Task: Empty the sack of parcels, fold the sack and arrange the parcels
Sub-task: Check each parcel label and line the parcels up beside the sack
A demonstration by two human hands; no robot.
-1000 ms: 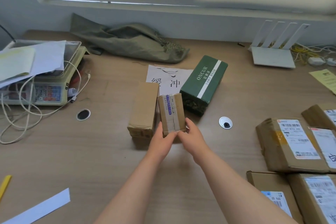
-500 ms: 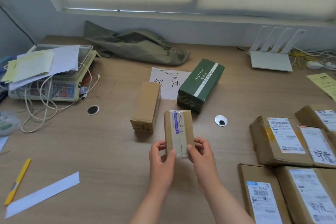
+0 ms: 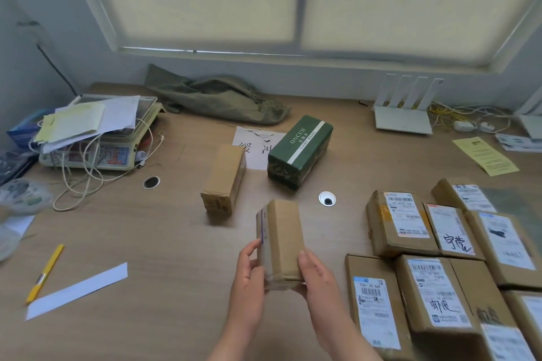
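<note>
A small brown cardboard parcel (image 3: pixel 283 239) is held above the desk between both hands. My left hand (image 3: pixel 248 275) grips its left side and my right hand (image 3: pixel 315 275) grips its right side near the bottom end. Its labelled face is turned to the left. A longer brown parcel (image 3: pixel 225 179) and a green ONCUR box (image 3: pixel 300 151) lie on the desk beyond. The crumpled olive sack (image 3: pixel 217 97) lies at the back by the wall. Several labelled parcels (image 3: pixel 425 258) sit packed together at the right.
A weighing scale (image 3: pixel 99 141) piled with papers and a white cable stands at the left. A yellow pen (image 3: pixel 45 272) and a white paper strip (image 3: pixel 77 290) lie front left. A white router (image 3: pixel 403 114) and wires are at the back right. A printed sheet (image 3: pixel 256 145) lies under the boxes.
Both hands lifted the small parcel from beside the long parcel, drew it nearer and to the right, and turned it so its label faces left.
</note>
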